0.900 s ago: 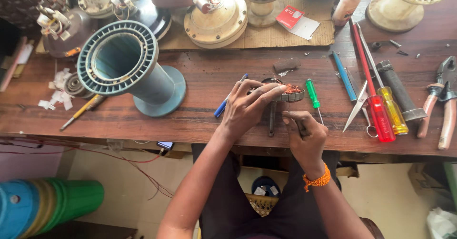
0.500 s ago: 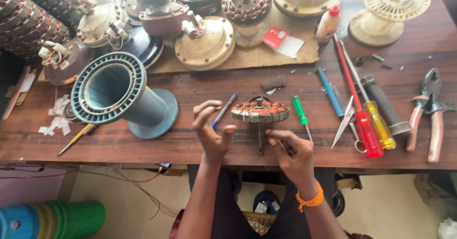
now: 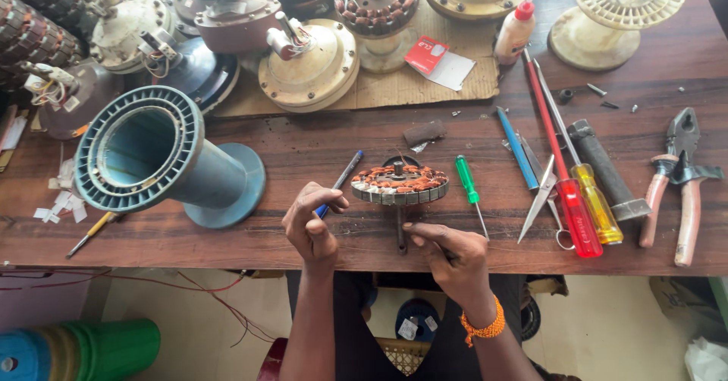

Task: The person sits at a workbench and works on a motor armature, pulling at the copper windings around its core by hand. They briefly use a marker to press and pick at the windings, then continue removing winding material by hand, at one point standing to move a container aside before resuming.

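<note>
- Wound stator [image 3: 400, 184], round, copper coils showing, stands on the wooden surface [image 3: 303, 146] near its front edge, on a dark shaft [image 3: 400, 229] that points toward the person.
- Left hand [image 3: 311, 222]: grip curled together around the lower end of a blue pen [image 3: 339, 184]; the hand sits just left of the stator, seemingly not touching it.
- Right hand [image 3: 447, 252]: fingers closed, resting beside the shaft's near end; a thin dark tool seems pinched in the grip, too hidden to identify.
- Green screwdriver [image 3: 469, 188] lies just right of the stator; scissors [image 3: 542, 203] and red [image 3: 561, 161] and yellow [image 3: 588, 172] screwdrivers lie further right.
- Risk, judged: neither hand steadies the stator; a nudge on the shaft could tip or roll it off the front edge.
- Risk, judged: a pointed tool slipping among the coils could nick the winding insulation.
</note>
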`<state>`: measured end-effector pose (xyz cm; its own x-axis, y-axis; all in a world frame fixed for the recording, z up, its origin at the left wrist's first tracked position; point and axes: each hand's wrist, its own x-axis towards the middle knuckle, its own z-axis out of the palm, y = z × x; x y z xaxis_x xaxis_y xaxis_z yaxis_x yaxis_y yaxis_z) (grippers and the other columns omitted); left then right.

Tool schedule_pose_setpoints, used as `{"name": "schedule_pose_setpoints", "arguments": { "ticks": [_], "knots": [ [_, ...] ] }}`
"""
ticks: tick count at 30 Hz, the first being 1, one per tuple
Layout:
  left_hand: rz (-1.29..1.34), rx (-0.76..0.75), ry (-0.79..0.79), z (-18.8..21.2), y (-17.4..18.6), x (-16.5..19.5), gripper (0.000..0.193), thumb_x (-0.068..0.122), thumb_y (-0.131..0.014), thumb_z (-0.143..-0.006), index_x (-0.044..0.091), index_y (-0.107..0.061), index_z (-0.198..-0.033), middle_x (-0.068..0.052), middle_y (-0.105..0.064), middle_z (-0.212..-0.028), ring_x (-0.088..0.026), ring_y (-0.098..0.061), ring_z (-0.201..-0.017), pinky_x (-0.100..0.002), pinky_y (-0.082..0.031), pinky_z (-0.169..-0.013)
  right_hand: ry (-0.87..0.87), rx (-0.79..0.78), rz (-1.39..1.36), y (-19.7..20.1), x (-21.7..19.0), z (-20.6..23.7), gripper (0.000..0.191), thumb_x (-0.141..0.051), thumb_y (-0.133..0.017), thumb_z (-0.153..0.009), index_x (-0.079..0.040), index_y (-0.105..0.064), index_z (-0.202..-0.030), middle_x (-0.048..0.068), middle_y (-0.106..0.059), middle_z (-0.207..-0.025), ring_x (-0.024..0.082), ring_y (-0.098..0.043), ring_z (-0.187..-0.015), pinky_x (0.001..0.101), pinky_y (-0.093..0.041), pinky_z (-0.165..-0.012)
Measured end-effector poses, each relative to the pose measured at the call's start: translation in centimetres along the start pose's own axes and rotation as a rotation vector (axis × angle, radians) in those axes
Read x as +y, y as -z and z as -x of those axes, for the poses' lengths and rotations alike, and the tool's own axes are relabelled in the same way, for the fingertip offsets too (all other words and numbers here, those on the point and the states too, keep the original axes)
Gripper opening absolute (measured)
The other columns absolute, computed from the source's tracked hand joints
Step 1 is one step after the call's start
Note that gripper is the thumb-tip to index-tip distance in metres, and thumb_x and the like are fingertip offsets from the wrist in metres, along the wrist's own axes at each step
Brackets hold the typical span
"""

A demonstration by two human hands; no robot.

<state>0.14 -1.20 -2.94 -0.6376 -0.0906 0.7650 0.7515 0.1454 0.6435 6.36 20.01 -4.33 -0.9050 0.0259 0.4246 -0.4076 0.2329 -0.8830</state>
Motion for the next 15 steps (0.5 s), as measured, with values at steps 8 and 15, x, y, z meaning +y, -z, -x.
{"name": "schedule_pose_setpoints", "arguments": {
  "ticks": [8, 15],
  "knots": [
    [-0.183, -0.071, 0.053, -1.1, -0.8, 1.2, 0.024, 0.026, -0.069, -0.103, 0.003, -0.069, -0.097, -0.005, -0.069, -0.082, -0.015, -0.065, -0.074, -0.028, -0.05, -0.067, 0.041, -0.014, 0.01, 0.3, -0.4, -0.2, 0.037, 0.014, -0.061, -0.081, -0.003, -0.077, -0.11, 0.01, -0.079, -0.093, 0.013, -0.077, -0.081, 0.0247, -0.06, -0.071],
    [-0.19, -0.187, -0.066, -1.2, 0.0, 1.4, 0.013, 0.017, -0.074, -0.097, 0.005, -0.07, -0.093, -0.005, -0.07, -0.083, -0.017, -0.067, -0.074, -0.031, -0.053, -0.067, 0.022, -0.02, 0.036, -0.4, -0.3, 0.2, 0.017, 0.001, -0.073, -0.089, -0.004, -0.078, -0.104, 0.006, -0.079, -0.083, 0.005, -0.067, -0.061, 0.0216, -0.049, -0.052]
  ]
}}
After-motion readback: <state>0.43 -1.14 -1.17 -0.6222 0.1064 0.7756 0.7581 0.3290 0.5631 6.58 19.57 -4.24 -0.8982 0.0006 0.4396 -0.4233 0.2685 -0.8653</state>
